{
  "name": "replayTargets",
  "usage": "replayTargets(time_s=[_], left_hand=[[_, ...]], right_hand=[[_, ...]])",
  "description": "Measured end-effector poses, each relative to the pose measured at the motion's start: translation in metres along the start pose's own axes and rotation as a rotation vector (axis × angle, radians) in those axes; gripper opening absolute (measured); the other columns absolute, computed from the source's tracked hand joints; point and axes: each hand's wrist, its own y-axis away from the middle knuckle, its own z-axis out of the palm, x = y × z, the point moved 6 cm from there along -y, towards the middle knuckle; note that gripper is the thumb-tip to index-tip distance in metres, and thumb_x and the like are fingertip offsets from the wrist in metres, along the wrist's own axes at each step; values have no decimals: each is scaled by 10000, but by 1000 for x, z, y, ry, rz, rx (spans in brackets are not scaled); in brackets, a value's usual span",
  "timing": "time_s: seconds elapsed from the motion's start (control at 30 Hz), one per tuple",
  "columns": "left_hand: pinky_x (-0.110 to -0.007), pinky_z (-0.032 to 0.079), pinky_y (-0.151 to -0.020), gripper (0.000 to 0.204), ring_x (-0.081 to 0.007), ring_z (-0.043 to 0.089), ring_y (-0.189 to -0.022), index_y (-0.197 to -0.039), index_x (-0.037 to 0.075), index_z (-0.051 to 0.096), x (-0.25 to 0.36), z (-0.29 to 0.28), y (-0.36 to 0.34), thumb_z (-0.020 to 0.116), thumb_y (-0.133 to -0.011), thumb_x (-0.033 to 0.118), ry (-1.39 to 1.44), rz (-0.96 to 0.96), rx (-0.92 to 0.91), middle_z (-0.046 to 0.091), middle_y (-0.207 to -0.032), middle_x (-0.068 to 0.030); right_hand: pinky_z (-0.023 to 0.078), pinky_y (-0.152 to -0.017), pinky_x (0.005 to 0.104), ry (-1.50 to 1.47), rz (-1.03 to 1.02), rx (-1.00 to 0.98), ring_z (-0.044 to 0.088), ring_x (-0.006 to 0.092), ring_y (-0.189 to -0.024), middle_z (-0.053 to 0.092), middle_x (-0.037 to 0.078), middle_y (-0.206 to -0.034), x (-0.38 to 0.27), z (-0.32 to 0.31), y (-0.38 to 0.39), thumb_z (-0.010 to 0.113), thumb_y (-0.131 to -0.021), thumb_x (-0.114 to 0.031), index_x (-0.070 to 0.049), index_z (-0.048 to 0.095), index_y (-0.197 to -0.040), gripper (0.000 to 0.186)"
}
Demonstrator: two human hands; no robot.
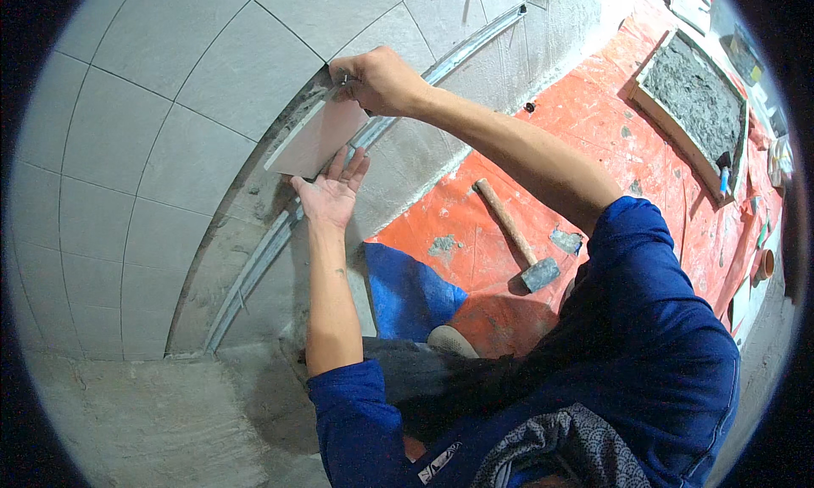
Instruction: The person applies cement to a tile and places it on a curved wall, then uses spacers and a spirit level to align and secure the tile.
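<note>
A narrow light-coloured tile strip (320,139) stands tilted in the gap between the grey wall tiles (212,153) and a metal rail (254,272). My left hand (331,198) is under it, palm up and fingers stretched apart, with the thumb and fingertips touching its lower edge. At the strip's far upper end my right hand (379,81) is closed in a pinch. A small dark and pale bit shows by those fingertips, too small to name. Part of the strip is hidden behind the right hand.
A wooden-handled mallet (509,225) lies on the orange sheet (432,195) covering the floor, beside a blue sheet (407,293). Farther right, a shallow wooden tray (674,143) holds grey mortar (691,81), with a blue-handled tool (724,176) at its edge. A brown pot-like container (765,265) sits at far right.
</note>
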Motion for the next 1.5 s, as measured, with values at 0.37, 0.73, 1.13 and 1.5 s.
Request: replayTargets(time_s=[0.37, 0.73, 1.13, 1.5], left_hand=[[-611, 424, -1036, 982, -544, 431, -1253, -1454, -27, 281, 2, -4, -9, 154, -903, 775, -26, -56, -49, 485, -1323, -327], [-622, 396, -1046, 958, -532, 453, -1241, -1473, -4, 256, 3, -6, -10, 116, -914, 762, -124, -102, -9, 485, -1366, -254], [-412, 600, -642, 691, -371, 697, -847, -1327, -53, 372, 52, -42, 18, 347, -1009, 561, -854, 209, 408, 644, -1091, -286], [-282, 506, -438, 390, -156, 636, -513, -869, -26, 470, 78, 8, 16, 782, -840, 206, -1292, 954, 336, 649, -629, -137]], right_hand=[[478, -619, 415, 24, 17, 11, 629, 301, -674, 624, 146, -698, 9, 2, -9, 736, -810, -159, -57, 616, -878, 171], [482, -615, 418, 110, -21, 75, 647, 322, -693, 645, 152, -707, 13, 1, -15, 745, -797, -172, -69, 629, -881, 177], [503, -688, 492, 170, -11, 112, 663, 396, -810, 671, 169, -793, 9, 8, -22, 726, -771, -164, -91, 632, -892, 170], [520, -703, 448, 202, 43, 196, 683, 364, -810, 695, 175, -823, 14, 14, -20, 685, -840, -153, -48, 623, -1006, 206]])
